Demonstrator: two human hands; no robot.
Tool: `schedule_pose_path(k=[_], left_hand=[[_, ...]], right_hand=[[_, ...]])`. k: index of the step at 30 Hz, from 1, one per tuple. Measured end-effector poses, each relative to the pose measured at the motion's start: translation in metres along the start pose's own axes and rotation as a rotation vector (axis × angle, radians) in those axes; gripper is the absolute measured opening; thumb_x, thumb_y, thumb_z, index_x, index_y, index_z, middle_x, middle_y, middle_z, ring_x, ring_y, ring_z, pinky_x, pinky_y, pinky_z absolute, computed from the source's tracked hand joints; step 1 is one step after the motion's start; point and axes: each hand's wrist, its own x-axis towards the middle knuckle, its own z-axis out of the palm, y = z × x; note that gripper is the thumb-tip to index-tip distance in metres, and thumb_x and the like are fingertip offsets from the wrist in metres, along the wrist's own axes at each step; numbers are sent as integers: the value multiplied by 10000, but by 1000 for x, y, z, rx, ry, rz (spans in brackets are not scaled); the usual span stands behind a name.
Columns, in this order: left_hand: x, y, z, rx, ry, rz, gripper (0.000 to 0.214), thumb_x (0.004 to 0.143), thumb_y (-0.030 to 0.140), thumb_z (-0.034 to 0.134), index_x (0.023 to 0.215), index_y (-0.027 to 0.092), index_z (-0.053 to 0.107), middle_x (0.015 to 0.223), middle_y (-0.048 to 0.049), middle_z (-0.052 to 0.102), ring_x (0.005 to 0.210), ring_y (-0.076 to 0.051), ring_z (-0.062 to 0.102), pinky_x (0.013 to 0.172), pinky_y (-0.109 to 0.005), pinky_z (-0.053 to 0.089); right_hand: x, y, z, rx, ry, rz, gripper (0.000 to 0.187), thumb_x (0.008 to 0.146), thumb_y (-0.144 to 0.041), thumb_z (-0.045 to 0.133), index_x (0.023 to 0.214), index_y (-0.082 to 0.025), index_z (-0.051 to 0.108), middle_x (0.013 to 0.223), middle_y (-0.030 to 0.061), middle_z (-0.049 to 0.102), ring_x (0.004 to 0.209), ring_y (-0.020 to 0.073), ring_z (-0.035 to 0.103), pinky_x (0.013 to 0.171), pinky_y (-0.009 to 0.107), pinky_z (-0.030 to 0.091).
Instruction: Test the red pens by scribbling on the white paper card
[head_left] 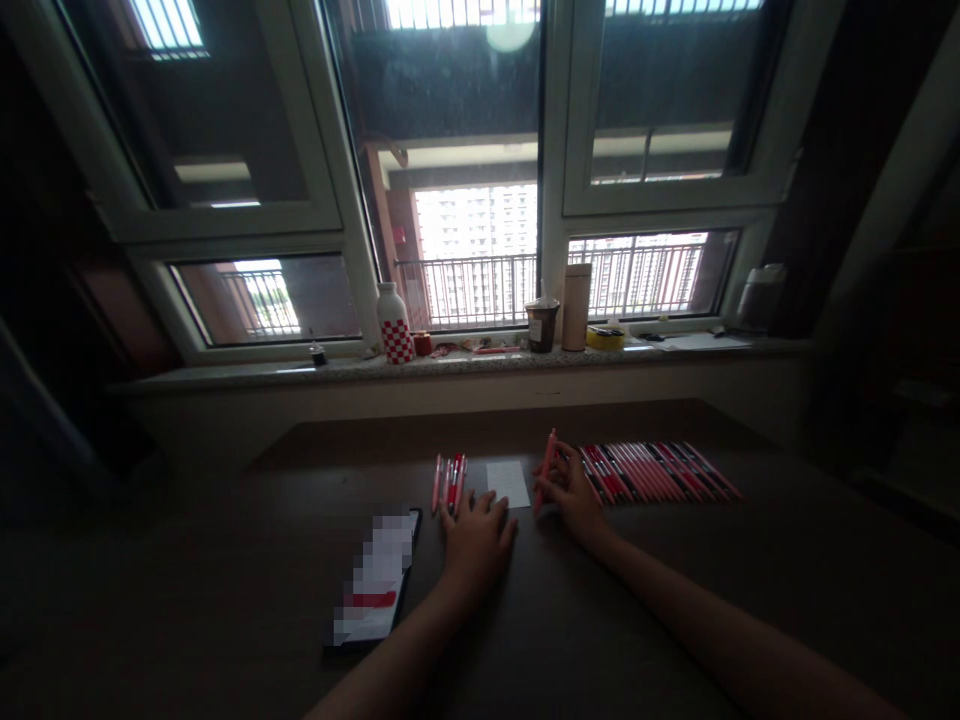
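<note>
Between the fingers of my right hand [577, 498] is a pink pen [550, 456], held nearly upright with its top leaning slightly right. My left hand [478, 540] lies palm down on the table with its fingers spread, holding nothing. Its fingertips are close to a small group of pink and red pens [453, 480] and to the lower edge of a small white paper [508, 484]. Right of my right hand runs a long row of pink, red and black pens [645, 472] side by side; my hand hides the row's left end.
A phone [375, 578] with a lit screen lies left of my left forearm on the dark table [247, 560]. Along the windowsill [337, 372] behind stand a checkered bottle [395, 325], a lidded cup [542, 325], a tan flask [576, 308] and a yellow tape roll [605, 338].
</note>
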Motion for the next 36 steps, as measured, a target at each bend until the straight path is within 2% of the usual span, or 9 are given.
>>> schedule_pose_path(k=[3, 8, 12, 17, 20, 23, 28, 31, 36], left_hand=[[0, 0, 1, 2, 4, 1, 348, 882, 441, 436, 1193, 355, 565, 1316, -20, 563, 1280, -323, 383, 1028, -704, 143], [1, 0, 0, -19, 33, 6, 326, 878, 411, 457, 1163, 320, 585, 1283, -34, 579, 1259, -298, 408, 1046, -663, 170], [2, 2, -4, -37, 82, -18, 332, 875, 367, 470, 1178, 282, 576, 1224, -59, 599, 1201, -272, 461, 1056, -607, 221], [4, 4, -8, -19, 159, -61, 412, 884, 319, 452, 1278, 207, 492, 1238, -95, 574, 1192, -253, 472, 1076, -500, 264], [5, 4, -9, -28, 195, -66, 426, 891, 303, 442, 1301, 187, 454, 1279, -100, 547, 1224, -240, 448, 1082, -455, 269], [5, 4, -9, -40, 190, -55, 395, 894, 287, 442, 1284, 221, 466, 1275, -77, 550, 1219, -230, 450, 1072, -449, 276], [4, 6, -13, -71, 156, -30, 253, 914, 284, 408, 1087, 260, 592, 1120, -34, 612, 1105, -212, 512, 1041, -449, 286], [3, 7, -15, -76, 161, -24, 258, 930, 285, 369, 982, 248, 619, 1032, -23, 625, 1046, -200, 532, 1040, -455, 273], [2, 8, -19, -56, 163, -50, 267, 933, 280, 357, 977, 254, 619, 1015, -20, 630, 1022, -203, 536, 1048, -476, 249]], right_hand=[[2, 4, -3, -140, 4, -36, 442, 771, -289, 601, 1197, -243, 492, 976, 39, 586, 838, 179, 566, 681, 302, 503], [3, 7, -5, -351, -4, -111, 329, 809, -302, 554, 1124, -221, 603, 1017, 62, 582, 871, 196, 558, 681, 302, 475], [2, 3, -4, -516, -31, -192, 301, 858, -234, 483, 1112, -233, 644, 989, 60, 582, 909, 200, 549, 789, 336, 453], [-2, 2, -4, -665, -67, -212, 337, 829, -116, 475, 1052, -249, 691, 976, 61, 570, 947, 207, 524, 869, 360, 424], [-4, 3, -2, -718, -130, -232, 380, 804, -55, 466, 1026, -247, 707, 940, 61, 571, 941, 206, 514, 857, 348, 417], [-6, 0, 0, -749, -203, -264, 368, 812, -50, 474, 1016, -242, 713, 909, 62, 577, 922, 207, 506, 820, 339, 414], [-10, -10, 4, -753, -295, -310, 335, 857, -97, 484, 1046, -261, 706, 911, 65, 592, 904, 206, 504, 803, 338, 411], [-11, -12, 5, -759, -304, -322, 314, 875, -130, 492, 1064, -273, 699, 920, 65, 598, 910, 209, 504, 805, 343, 414], [-9, -8, 0, -771, -261, -316, 267, 866, -163, 527, 1043, -262, 701, 942, 68, 608, 930, 217, 512, 831, 361, 427]])
